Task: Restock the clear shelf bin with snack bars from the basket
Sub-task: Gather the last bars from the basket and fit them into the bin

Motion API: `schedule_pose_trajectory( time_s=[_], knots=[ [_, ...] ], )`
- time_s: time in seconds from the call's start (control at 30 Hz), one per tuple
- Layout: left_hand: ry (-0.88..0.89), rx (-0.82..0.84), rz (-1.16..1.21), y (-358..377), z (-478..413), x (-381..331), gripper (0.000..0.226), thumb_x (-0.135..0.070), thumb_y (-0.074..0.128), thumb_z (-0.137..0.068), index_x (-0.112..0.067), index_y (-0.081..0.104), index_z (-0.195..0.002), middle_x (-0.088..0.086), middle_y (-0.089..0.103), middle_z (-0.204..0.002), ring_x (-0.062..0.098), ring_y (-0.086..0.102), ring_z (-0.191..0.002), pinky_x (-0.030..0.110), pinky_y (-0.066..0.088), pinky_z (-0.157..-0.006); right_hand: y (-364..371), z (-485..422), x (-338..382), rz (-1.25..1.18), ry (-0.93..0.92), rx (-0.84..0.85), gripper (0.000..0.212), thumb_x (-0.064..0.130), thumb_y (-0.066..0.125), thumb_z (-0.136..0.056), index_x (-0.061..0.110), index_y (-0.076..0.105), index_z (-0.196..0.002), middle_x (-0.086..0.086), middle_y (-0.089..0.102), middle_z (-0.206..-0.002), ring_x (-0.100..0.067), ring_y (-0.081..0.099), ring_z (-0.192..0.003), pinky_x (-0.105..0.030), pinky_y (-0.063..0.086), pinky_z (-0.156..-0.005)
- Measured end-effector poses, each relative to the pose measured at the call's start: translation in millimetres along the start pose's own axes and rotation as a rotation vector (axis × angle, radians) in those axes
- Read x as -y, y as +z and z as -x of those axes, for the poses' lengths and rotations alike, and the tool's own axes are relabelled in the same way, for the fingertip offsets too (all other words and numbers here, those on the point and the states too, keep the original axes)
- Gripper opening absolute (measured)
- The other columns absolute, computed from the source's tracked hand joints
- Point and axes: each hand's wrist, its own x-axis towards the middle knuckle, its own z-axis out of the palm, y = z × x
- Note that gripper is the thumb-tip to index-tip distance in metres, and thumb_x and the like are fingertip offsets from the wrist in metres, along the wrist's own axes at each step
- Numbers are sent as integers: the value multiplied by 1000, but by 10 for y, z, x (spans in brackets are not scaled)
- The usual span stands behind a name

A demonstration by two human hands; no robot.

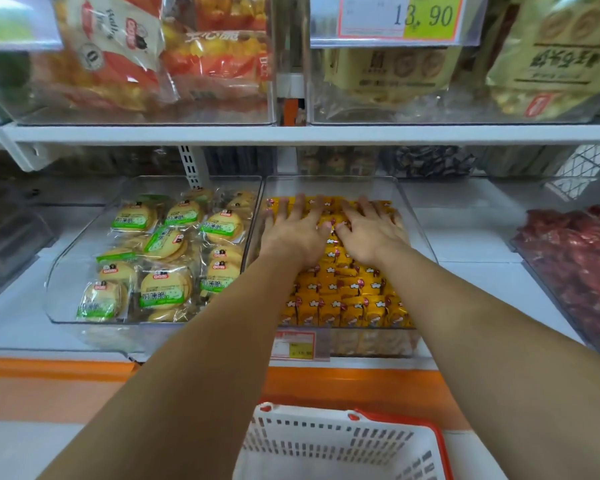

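both hands lie flat and spread, gripping nothing: the left hand [293, 233] and right hand [369, 232] press side by side on the yellow snack bars [340, 292] in the clear shelf bin [409, 216] at frame centre. this looks like the levelling step, with the bin about full. the white basket [329, 445] at lower centre shows no bars in its visible part, so next comes lifting the palms off and checking it. two hands, one basket; bars too many to count.
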Motion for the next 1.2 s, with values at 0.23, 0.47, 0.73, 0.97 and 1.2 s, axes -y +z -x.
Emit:
schedule_pose_trajectory(
  time_s=[0.23, 0.47, 0.73, 0.97, 1.2],
  knots=[
    [-17, 20, -34, 87, -141, 44, 61, -57, 13, -105, -37, 6, -162, 2, -1, -173, 29, -4, -158, 55, -14, -122, 50, -170, -14, 28, 20, 113, 61, 60, 13, -101, 41, 3, -158, 6, -7, -168, -23, -6, -154, -50, -5, -123],
    [-12, 56, 18, -79, -87, 3, 61, -53, 20, -107, -32, 10, -163, 4, 0, -173, 31, -3, -158, 56, -5, -126, -125, -109, 37, 112, -6, 111, 60, 61, 19, -101, 42, 9, -158, 1, -1, -169, -26, -1, -155, -53, 2, -123],
    [106, -60, -67, -109, 850, -72, 61, -50, 29, -106, -24, 20, -160, 9, 12, -171, 32, 5, -158, 55, 8, -125, -181, 789, 27, -164, -118, 52, 60, 53, 28, -103, 30, 22, -158, -2, 12, -167, -26, 9, -154, -45, 13, -124],
    [59, -18, 13, 104, 827, -12, 60, -52, 15, -107, -31, 7, -163, 1, 1, -173, 27, -6, -159, 54, -2, -127, 126, 894, 20, -28, -50, 54, 65, 67, 4, -97, 41, -6, -157, 3, -14, -167, -22, -17, -153, -48, -9, -122],
    [109, -27, 59, 20, 754, -35, 54, -43, 23, -110, -29, 18, -162, 2, 10, -172, 25, 1, -159, 49, 2, -127, 80, 851, 28, -38, -50, 15, 63, 62, 9, -101, 37, 5, -159, 2, -2, -168, -22, -6, -155, -48, -1, -124]
  ],
)
